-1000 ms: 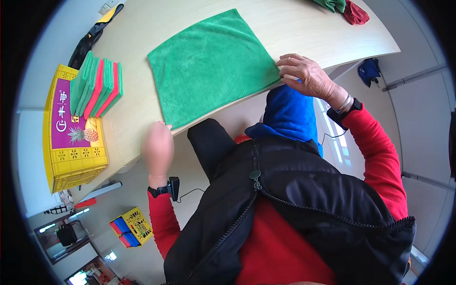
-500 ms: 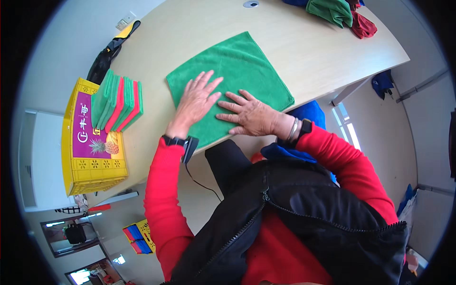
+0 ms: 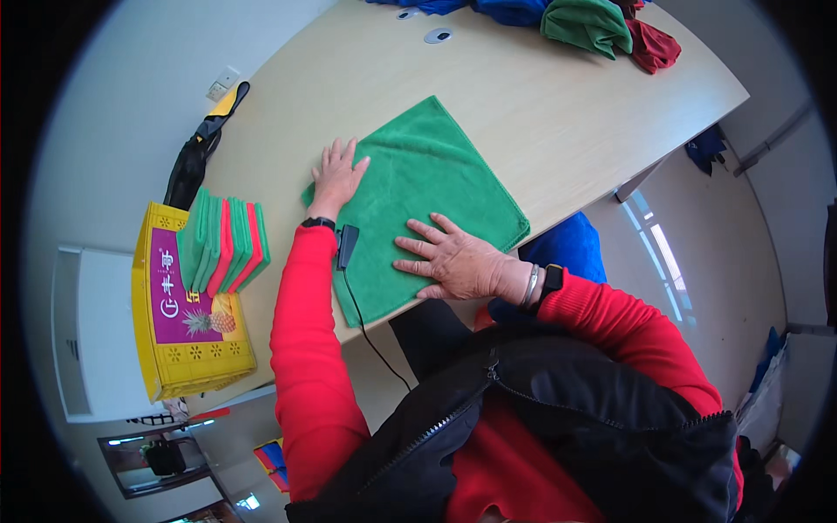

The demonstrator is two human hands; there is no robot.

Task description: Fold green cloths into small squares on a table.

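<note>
A green cloth, square and mostly flat, lies on the table in front of me with a slight ripple near its far corner. My left hand rests on the cloth's left edge, fingers outstretched and partly over the tabletop. On the near part of the cloth my right hand lies flat with spread fingers. Neither hand grips anything. A small black device on a cable sits at my left wrist.
On the left, a yellow box stands beside a stack of folded green and red cloths. A black strap-like item lies behind. Crumpled green and red cloths lie at the far edge. The pale table curves away.
My left hand has slid outward to the cloth's left edge. My right hand stays flat on the near part. The view has shifted, so the scene sits lower.
</note>
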